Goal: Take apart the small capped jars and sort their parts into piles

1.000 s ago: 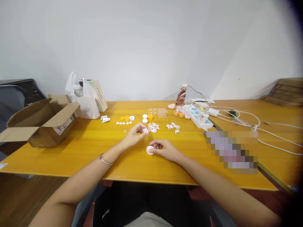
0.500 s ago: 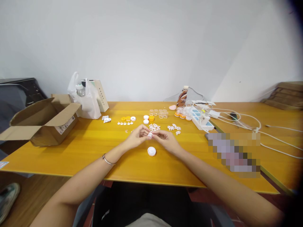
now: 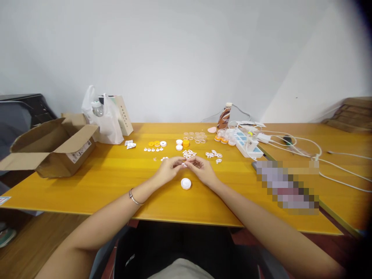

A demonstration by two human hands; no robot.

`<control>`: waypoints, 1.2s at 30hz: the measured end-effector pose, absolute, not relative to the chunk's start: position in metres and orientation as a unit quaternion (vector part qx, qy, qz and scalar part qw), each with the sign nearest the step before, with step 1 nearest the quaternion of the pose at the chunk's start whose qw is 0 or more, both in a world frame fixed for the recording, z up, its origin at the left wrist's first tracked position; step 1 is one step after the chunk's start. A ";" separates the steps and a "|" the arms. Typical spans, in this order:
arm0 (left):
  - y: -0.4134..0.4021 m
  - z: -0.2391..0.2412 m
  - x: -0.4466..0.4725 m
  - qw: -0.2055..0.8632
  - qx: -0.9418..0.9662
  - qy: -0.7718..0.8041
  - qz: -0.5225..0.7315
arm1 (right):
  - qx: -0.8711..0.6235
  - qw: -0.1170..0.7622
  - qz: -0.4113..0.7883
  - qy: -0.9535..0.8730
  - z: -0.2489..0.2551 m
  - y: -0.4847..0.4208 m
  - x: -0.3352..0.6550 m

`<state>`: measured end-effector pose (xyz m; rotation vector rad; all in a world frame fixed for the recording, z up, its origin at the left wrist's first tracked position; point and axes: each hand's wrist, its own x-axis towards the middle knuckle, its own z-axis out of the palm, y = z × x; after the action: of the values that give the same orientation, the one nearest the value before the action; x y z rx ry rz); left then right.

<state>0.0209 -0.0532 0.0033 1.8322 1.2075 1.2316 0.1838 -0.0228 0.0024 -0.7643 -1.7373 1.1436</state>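
Note:
Between their fingertips, my left hand and my right hand both pinch a small white plastic piece, mostly hidden by the fingers. Just below them on the table sits a round white cap-like part. Behind my hands lies a pile of white openwork pieces, with a second group of similar pieces to the right. Farther back are white round parts, a yellow round part and several clear rings. Small white pegged pieces form a row at the left.
An open cardboard box and a white plastic bag stand at the left. Clear-domed orange parts, a brown drink bottle, a power strip and white cables occupy the right. A pixelated area covers something nearby.
The fingers of both hands have closed further over the small white piece, leaving less of it visible. The whole view has shifted slightly. Parts on the table stay in place.

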 end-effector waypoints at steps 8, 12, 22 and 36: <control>-0.050 -0.003 0.019 0.236 0.725 0.459 0.456 | -0.284 0.445 0.497 -0.689 0.003 -0.019 0.185; -0.049 -0.004 0.016 0.234 0.750 0.428 0.447 | -0.281 0.454 0.513 -0.673 0.001 -0.016 0.185; -0.046 0.005 0.007 0.196 0.812 0.357 0.418 | -0.305 0.433 0.538 -0.656 -0.004 -0.011 0.184; -0.048 0.004 0.008 0.139 0.833 0.394 0.363 | -0.350 0.406 0.564 -0.628 -0.006 -0.011 0.184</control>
<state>0.0085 -0.0478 0.0042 2.4068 1.1384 1.0505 0.1845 -0.0113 -0.0058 -0.8829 -1.5852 1.4223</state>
